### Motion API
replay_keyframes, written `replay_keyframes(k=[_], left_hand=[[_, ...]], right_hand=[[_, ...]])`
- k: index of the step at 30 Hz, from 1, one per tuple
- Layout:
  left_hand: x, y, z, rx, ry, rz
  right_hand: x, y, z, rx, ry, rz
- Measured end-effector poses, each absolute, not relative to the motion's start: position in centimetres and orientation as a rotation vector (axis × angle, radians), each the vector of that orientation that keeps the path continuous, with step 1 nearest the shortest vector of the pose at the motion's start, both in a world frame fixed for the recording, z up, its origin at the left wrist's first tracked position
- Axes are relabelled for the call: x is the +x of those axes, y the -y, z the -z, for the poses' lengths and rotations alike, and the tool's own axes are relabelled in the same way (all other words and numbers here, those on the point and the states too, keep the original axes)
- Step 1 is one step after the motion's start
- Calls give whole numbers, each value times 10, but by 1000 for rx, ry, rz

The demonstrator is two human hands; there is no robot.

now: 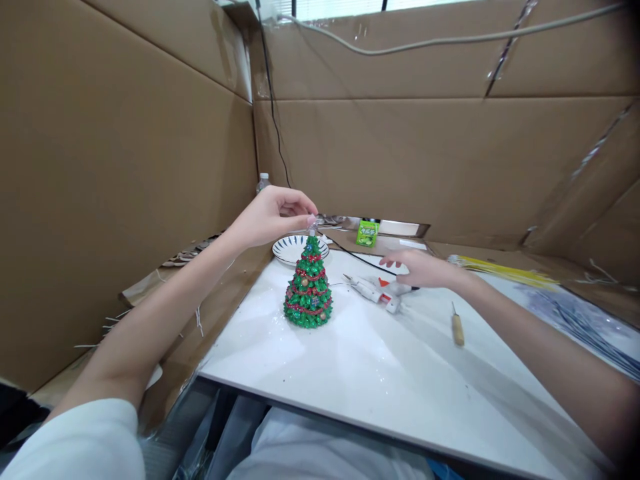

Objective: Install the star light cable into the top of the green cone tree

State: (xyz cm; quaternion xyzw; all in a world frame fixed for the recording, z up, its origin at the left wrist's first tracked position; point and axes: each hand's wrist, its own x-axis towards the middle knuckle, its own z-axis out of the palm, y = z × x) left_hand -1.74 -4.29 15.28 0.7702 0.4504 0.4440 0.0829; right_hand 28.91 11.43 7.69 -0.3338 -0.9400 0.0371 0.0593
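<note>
A green Christmas tree figurine (309,287) wound with red garlands stands upright on the white worktop (350,373), in front of a plate. The left hand (277,217) has thumb and fingers pinched on the small translucent topper (313,220) at its tip; the right hand (420,267) holds nothing that shows, its fingers parted over the glue gun (373,291), though whether they touch it I cannot tell. The tree looks fairly light and stiff, with a broad base that should keep it steady; its leafy, beaded surface would give good grip, but the small ornaments could break off under pressure. The lower body seems the soundest place to hold it, while the topper looks slick and fragile, best taken lightly. Among the containers, the blue-striped plate (283,251) is partly hidden by the tree, the white-capped plastic bottle (263,180) mostly by the left hand, and neither its contents nor those of the green sachet (367,233) can be made out.
</note>
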Motion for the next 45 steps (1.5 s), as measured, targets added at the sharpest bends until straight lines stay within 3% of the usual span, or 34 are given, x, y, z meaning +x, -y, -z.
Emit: replay_keyframes(k=[8, 16, 23, 33, 45], left_hand=[[-18, 46, -154, 2354, -1350, -1297], [-17, 46, -154, 2416, -1410, -1311], [-18, 47, -154, 2495, -1483, -1279], [-18, 50, -156, 2546, -1537, -1262], [-19, 48, -158, 2516, -1465, -1247]], right_hand=[[300, -122, -33, -987, 2981, -47], [302, -112, -43, -906, 2965, 238], [315, -101, -60, -884, 2704, 682], [287, -34, -84, -1041, 1977, 500], [233, 12, -91, -975, 1872, 522]])
